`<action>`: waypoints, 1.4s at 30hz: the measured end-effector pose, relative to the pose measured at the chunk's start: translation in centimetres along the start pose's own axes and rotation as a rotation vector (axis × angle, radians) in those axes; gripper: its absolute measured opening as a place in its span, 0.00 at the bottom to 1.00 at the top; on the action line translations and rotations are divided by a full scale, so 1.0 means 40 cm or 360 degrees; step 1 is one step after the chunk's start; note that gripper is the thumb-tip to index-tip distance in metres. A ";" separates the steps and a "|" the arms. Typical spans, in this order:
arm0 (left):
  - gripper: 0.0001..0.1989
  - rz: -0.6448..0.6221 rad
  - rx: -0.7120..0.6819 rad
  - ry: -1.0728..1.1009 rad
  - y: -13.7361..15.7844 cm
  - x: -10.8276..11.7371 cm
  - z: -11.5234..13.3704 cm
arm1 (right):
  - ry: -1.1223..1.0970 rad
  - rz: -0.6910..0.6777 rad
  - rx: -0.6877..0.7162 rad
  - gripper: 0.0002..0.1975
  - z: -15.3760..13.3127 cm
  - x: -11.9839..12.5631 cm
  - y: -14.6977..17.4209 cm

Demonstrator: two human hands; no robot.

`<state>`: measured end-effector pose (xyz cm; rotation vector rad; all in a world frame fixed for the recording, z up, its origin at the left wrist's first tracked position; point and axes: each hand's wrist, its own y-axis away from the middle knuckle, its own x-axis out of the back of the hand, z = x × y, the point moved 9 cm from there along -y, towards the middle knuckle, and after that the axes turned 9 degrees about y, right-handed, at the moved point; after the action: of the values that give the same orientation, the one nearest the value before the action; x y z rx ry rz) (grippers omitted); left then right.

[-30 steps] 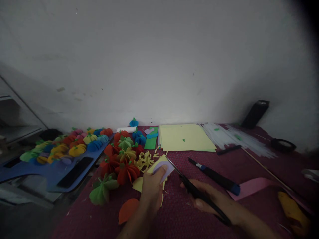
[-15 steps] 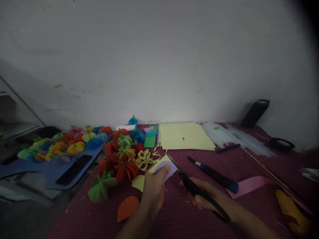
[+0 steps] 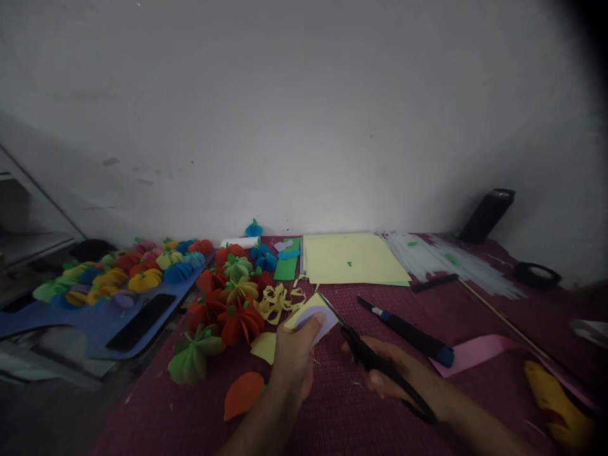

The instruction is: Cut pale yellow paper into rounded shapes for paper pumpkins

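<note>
My left hand (image 3: pixel 297 354) pinches a small piece of yellow paper (image 3: pixel 308 304) with a lilac rounded paper shape (image 3: pixel 319 315) lying on it. Black-handled scissors (image 3: pixel 368 358) are in my right hand (image 3: pixel 399 373), its fingers wrapped round the handles. Their blades lie along the right edge of the yellow paper, pointing up and to the left. Thin yellow paper strips (image 3: pixel 275 304) are heaped just beyond my left hand. By my left wrist are a yellow paper scrap (image 3: pixel 264 347) and an orange paper piece (image 3: pixel 244 396).
Paper pumpkins (image 3: pixel 240 322) crowd the left of the maroon tabletop (image 3: pixel 332 418); more cover a blue board (image 3: pixel 109 342) with a black phone (image 3: pixel 141 323). Yellow sheets (image 3: pixel 356 259) lie behind. At right are a black-and-blue tool (image 3: pixel 413 339), pink ribbon (image 3: pixel 475 354) and tape roll (image 3: pixel 536 275).
Almost nothing differs. Both hands, the paper and the scissors stay in practically the same place; the view has shifted very slightly.
</note>
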<state>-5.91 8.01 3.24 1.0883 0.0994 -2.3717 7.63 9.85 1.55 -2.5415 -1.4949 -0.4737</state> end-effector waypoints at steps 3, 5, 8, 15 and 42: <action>0.09 -0.0016 0.0010 0.0004 -0.001 0.000 -0.003 | 0.0028 0.0004 -0.0002 0.24 0.001 0.001 -0.002; 0.09 -0.0033 0.0015 -0.0005 -0.002 -0.001 -0.004 | 0.0053 0.0015 -0.0011 0.23 0.002 0.003 -0.003; 0.08 -0.0041 0.0012 -0.0022 -0.004 0.001 -0.005 | 0.0057 0.0021 0.0005 0.23 0.001 0.006 -0.003; 0.10 -0.0062 0.0041 0.0016 -0.003 -0.001 -0.003 | 0.0064 0.0009 0.0013 0.23 0.001 0.010 -0.003; 0.06 -0.0236 0.0118 -0.0165 -0.003 -0.010 -0.013 | 0.0172 -0.0230 -0.0025 0.21 -0.001 0.048 0.023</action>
<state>-5.41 8.44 3.17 1.0208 0.0572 -2.5781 9.30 10.96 2.28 -2.3871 -1.6473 -0.6343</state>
